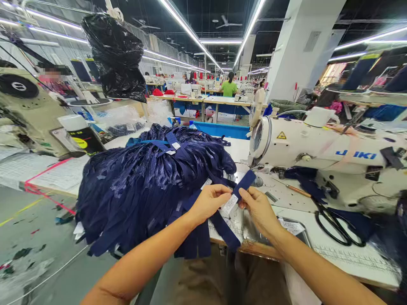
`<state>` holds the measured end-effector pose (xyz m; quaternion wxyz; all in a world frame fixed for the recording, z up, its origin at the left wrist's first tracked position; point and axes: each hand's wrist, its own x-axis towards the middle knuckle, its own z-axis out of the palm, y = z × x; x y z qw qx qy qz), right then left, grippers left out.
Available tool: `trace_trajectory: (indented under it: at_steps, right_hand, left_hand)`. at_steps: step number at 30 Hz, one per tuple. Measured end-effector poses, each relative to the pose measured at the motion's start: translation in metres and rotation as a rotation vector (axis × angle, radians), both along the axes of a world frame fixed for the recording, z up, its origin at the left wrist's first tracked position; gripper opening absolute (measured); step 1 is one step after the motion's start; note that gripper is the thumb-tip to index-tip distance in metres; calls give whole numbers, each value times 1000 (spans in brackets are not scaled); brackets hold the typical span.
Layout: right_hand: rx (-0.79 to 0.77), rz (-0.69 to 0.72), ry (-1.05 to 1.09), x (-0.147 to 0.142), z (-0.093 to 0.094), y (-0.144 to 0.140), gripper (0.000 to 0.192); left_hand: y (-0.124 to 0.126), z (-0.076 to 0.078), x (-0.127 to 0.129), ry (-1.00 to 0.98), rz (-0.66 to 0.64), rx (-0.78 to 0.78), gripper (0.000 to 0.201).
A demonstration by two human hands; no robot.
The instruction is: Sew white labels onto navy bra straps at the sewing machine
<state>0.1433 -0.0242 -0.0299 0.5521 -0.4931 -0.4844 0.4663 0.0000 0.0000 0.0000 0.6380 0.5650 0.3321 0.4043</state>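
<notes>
Between my hands is a navy fabric strip (245, 181) with a white printed label (230, 204) lying on it. My left hand (208, 204) is closed, its thumb and fingertips pinching the strip beside the label. On the other side, my right hand (258, 208) is closed on the strip's edge near the label. The strip's upper end points toward the needle area of a white sewing machine (321, 142). Left of my hands a large heap of navy strips with lacy parts (136, 186) covers the table, several ends hanging over the front edge.
Black-handled scissors (337, 226) and a wooden-handled tool (298, 190) lie to the right. A shallow metal tray (307, 236) with white labels sits under my right forearm. A black plastic bag (114, 59) hangs at upper left, above a spray can (83, 134).
</notes>
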Motion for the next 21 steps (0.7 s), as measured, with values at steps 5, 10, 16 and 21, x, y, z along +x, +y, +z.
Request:
trace_trajectory:
  at_steps: [5, 10, 16, 21]
  right_hand:
    - [377, -348, -384, 4, -1, -1, 14]
    - [776, -295, -954, -4, -3, -12, 25]
    - [617, -211, -675, 1, 2, -7, 8]
    - [307, -86, -312, 4, 7, -4, 18]
  left_hand:
    - [1, -7, 2, -28, 136, -44, 18]
    - [-1, -7, 5, -55, 191, -9, 15]
    - [-5, -6, 6, -16, 114, 27, 17]
    - [-4, -6, 8, 36, 116, 57, 15]
